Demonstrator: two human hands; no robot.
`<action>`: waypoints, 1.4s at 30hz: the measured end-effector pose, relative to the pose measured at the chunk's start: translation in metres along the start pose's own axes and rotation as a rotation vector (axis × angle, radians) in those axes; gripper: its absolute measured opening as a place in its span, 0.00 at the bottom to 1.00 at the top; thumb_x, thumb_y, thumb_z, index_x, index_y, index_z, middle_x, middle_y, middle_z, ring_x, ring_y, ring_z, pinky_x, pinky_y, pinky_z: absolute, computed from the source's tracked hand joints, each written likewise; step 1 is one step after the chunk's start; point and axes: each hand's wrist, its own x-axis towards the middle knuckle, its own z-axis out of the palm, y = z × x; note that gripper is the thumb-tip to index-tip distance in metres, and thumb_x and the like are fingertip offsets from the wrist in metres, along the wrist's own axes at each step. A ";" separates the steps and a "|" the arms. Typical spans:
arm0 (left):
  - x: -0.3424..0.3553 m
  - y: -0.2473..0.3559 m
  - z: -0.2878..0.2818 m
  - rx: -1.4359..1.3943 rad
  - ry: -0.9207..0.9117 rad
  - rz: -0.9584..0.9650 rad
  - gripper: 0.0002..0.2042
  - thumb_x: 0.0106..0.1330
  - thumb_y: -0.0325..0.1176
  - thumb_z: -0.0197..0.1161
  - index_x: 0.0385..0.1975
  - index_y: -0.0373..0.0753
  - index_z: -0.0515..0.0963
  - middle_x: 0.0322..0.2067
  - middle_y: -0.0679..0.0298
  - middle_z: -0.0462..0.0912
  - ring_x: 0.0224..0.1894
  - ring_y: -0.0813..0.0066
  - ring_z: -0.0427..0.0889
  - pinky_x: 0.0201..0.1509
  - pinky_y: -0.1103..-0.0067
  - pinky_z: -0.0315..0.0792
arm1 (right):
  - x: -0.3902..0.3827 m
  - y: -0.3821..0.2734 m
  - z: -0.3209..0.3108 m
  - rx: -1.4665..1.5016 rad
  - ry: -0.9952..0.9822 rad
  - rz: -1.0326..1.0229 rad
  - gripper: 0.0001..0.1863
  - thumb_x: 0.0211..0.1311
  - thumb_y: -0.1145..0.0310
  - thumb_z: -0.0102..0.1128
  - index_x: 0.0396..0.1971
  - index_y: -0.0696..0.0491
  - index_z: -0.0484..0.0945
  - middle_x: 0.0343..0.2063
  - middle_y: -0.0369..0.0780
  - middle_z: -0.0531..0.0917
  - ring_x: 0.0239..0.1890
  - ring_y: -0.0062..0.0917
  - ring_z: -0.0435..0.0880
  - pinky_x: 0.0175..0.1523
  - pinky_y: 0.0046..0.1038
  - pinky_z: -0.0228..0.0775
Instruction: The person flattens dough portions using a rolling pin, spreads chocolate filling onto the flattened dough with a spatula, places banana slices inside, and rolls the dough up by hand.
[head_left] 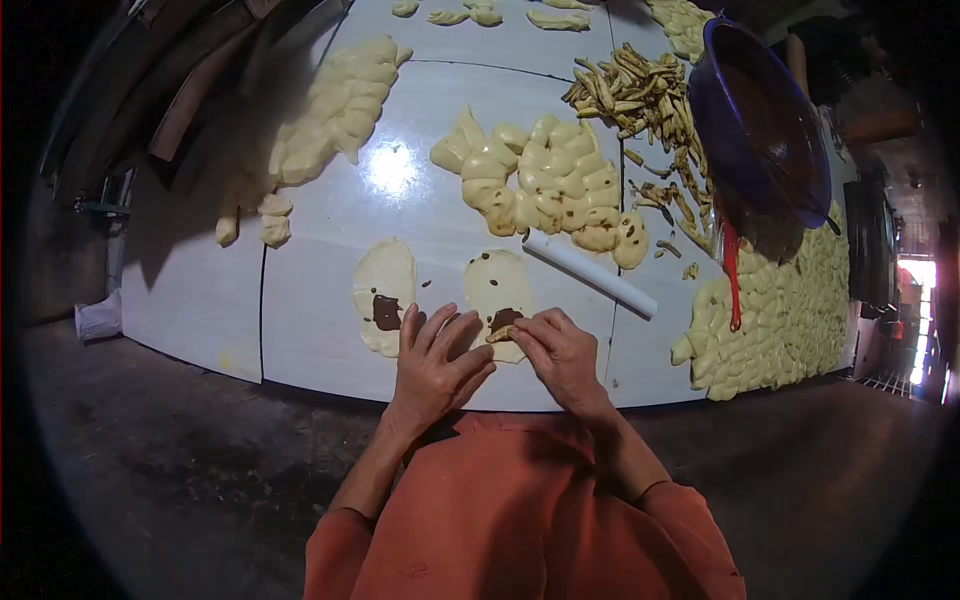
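Note:
Two flattened ovals of pale dough lie side by side near the table's front edge. The left oval [378,270] carries a dark chocolate patch [386,313]. On the right oval [490,268] is a similar brown patch, partly behind my fingers. My right hand [563,360] pinches a yellow-brown strip [499,334], which looks like cooked banana, at that oval's near end. My left hand [436,365] has its fingers stretched out between the two ovals, nothing seen in it. A white tube-shaped rolling pin [590,275] rests slantwise to the right.
Beyond lie joined dough lumps [560,180], with another cluster [340,105] far left and many more [780,320] at right. A pile of similar browned strips [635,90] adjoins a purple basin [707,120] of brown contents. A red-handled utensil [733,280] lies beside it.

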 end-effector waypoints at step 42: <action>0.038 -0.002 -0.001 0.001 0.028 -0.179 0.08 0.65 0.38 0.73 0.37 0.43 0.85 0.65 0.55 0.76 0.71 0.47 0.67 0.74 0.44 0.56 | 0.042 0.020 -0.030 -0.099 -0.165 -0.162 0.08 0.66 0.64 0.68 0.37 0.52 0.82 0.31 0.39 0.81 0.29 0.34 0.84 0.31 0.35 0.75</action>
